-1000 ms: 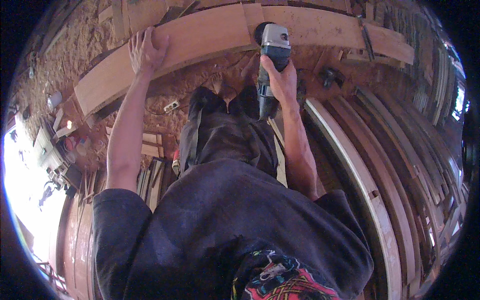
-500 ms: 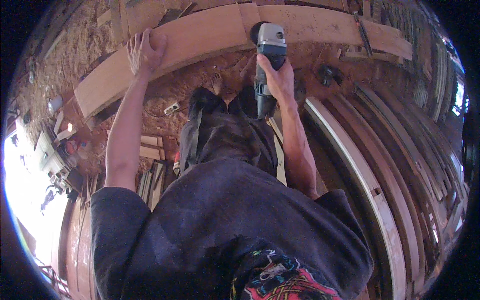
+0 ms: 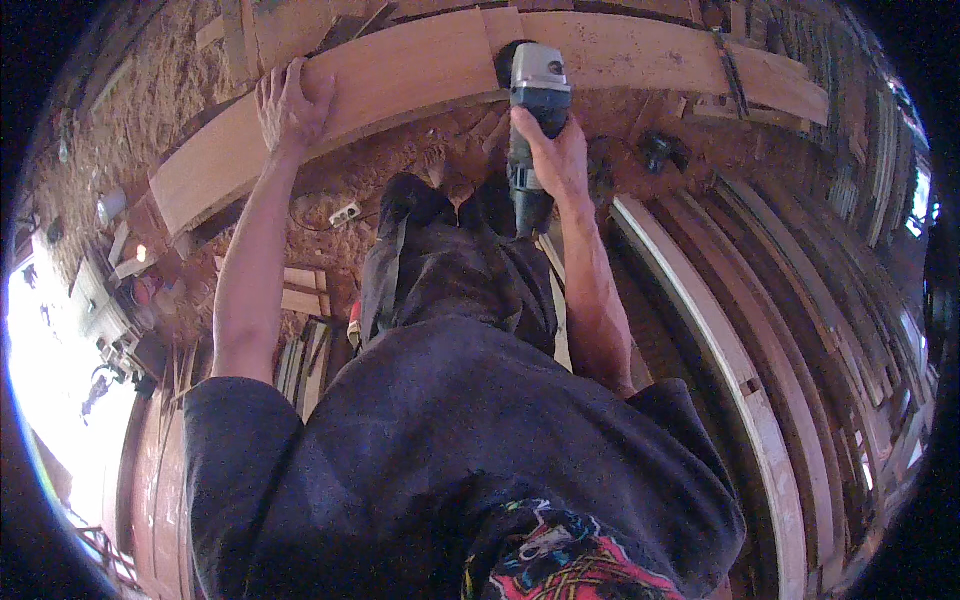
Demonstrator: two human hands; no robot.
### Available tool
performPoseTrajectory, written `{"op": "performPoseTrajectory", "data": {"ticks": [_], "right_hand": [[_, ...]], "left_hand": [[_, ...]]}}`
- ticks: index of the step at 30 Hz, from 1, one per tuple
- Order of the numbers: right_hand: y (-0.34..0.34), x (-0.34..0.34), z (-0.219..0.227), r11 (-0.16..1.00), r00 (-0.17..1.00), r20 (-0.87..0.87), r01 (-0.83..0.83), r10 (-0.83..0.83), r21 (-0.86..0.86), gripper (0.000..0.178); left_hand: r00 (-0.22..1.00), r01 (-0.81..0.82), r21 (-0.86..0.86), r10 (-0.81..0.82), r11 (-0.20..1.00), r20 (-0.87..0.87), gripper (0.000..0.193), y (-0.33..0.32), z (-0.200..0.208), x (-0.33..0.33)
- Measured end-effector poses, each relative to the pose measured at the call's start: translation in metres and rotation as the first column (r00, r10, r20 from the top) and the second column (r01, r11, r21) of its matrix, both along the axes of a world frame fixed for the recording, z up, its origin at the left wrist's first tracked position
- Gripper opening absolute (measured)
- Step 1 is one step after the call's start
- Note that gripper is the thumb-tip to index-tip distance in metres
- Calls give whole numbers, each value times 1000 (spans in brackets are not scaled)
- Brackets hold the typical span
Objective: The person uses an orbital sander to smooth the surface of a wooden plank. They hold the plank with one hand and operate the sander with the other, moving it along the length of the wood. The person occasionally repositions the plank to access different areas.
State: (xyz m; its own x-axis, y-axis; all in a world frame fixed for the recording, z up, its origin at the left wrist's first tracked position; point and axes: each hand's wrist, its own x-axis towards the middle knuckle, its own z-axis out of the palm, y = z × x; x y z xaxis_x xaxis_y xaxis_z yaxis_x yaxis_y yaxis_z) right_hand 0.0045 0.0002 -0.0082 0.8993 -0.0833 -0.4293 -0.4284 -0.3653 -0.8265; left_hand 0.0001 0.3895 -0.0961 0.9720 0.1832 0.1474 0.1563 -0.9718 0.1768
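A long wooden board (image 3: 410, 62) runs across the far side, with a seam right of its middle. On its left half rests my left hand (image 3: 293, 107), fingers spread over the surface and grasping nothing. My right hand (image 3: 556, 150) is wrapped round the body of an angle grinder (image 3: 541, 95) with a silver head and dark casing. The grinder's dark round disc (image 3: 511, 62) is against or just over the board beside the seam; exact contact is hidden by the tool head.
A dark clamp (image 3: 731, 72) crosses the board's right part. Long planks (image 3: 700, 300) lie stacked on the right. A white power socket strip (image 3: 345, 214) with a cord lies on the dusty ground, near a dark power tool (image 3: 660, 152) and wood offcuts (image 3: 302, 290).
The grinder has shifted slightly left along the board, closer to the seam. My left hand stays at about the same spot on the board.
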Motion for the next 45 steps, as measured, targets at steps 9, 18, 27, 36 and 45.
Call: {"op": "performPoseTrajectory", "data": {"ticks": [9, 18, 27, 36, 45], "right_hand": [[9, 31, 7, 992, 998, -13, -65, 64, -106, 46], [16, 58, 6, 995, 994, 60, -92, 94, -36, 52], [-26, 93, 8, 998, 997, 36, 70, -70, 10, 46], [-115, 30, 26, 751, 824, -263, 566, -502, 341, 61], [-191, -20, 40, 483, 697, -376, 704, -610, 520, 58]], "left_hand": [[1000, -22, 15, 23, 1000, -21, 66, 0, -1, 1], [1000, 5, -5, -5, 1000, -19, 65, 4, -2, 0], [1000, 12, -35, -11, 999, 18, 60, 7, -3, 1], [827, 461, -722, -545, 515, 139, 65, -237, 111, -8], [423, 577, -815, -872, 51, 245, 65, -380, 106, -1]]}}
